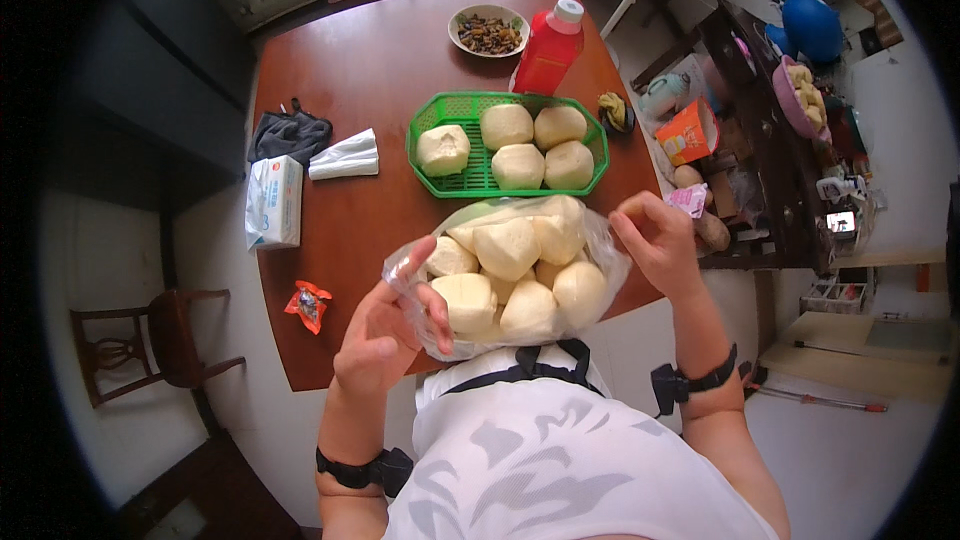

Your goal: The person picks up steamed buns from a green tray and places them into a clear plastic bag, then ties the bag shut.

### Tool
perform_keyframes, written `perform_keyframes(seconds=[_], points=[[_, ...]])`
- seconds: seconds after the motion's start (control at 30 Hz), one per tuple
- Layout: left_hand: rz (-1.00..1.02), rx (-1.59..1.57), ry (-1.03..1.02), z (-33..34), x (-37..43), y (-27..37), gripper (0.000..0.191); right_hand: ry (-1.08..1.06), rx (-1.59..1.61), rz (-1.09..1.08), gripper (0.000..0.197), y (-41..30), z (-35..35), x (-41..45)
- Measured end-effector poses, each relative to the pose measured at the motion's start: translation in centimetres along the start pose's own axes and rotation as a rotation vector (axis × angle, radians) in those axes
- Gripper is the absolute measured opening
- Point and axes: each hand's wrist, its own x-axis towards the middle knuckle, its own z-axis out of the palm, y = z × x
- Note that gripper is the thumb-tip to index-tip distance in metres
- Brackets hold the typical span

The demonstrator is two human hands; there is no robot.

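A clear plastic bag (611,259) full of pale steamed buns (506,249) lies at the table's near edge, against my body. At its left side is my left hand (394,311), fingers spread, some of them touching the film and the thumb apart. My right hand (654,240) is at the bag's upper right rim, thumb and forefinger close together; whether they pinch the film is unclear. Just beyond the bag stands a green plastic basket (450,186) holding several more buns, one apart at the left with a rough top.
On the wooden table (337,60) are a bowl of food (489,30), a red bottle (550,49), a tissue pack (276,202), folded tissue (345,155), a dark cloth (289,135), and a red wrapped item (308,307). A dark cabinet (765,127) stands to the right.
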Motion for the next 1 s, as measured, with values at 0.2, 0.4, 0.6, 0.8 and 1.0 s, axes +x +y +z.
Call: perform_keyframes(seconds=[0.2,0.4,0.6,0.8,1.0], points=[[0.001,0.012,0.001,0.6,0.4,-0.5,0.102,-0.061,-0.098,-0.028,0.014,9.3,4.0,9.1],[-0.006,0.028,0.093,0.3,0.1,-0.4,0.104,-0.497,-0.369,-0.325,0.067,11.2,14.1,16.4],[-0.022,0.036,0.104,1.4,0.9,-0.2,0.106,-0.523,-0.675,-0.329,0.08,11.6,22.5,18.7],[-0.042,-0.034,0.077,0.5,0.6,-0.2,0.108,-0.327,-0.581,-0.334,0.079,10.5,20.7,18.9],[0.041,-0.019,0.095,0.9,1.0,-1.1,0.112,-0.755,0.888,0.254,0.062,5.1,10.5,13.9]])
